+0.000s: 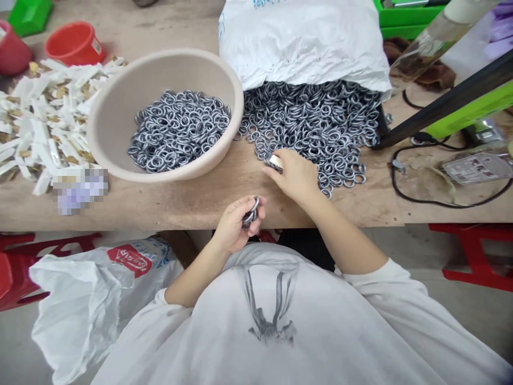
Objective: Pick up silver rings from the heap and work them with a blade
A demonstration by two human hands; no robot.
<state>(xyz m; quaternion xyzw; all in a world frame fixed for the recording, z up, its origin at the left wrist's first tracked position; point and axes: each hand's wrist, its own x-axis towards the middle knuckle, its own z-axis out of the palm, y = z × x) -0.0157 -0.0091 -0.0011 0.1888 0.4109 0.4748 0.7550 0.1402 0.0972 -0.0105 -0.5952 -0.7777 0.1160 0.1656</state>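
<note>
Several grey metal rings [250,216] are held in my left hand [236,222], which is closed round them just above the table's front edge. Fingers pinched, my right hand [294,174] reaches to the near edge of a loose pile of grey metal rings [308,120]. A small pale piece [275,161] with some grey beside it shows at its fingertips; I cannot tell exactly what it is. The pile spills from the mouth of a white sack [304,43]. To the left stands a beige basin [108,133] with many like rings [180,131] inside.
White and brown scraps [40,123] cover the table's left side, near a red tub [74,45]. On the right are a black bar [449,96], a dark cable [404,198] and a clear labelled packet [476,166]. Below are a white bag [80,299] and red stools [473,251].
</note>
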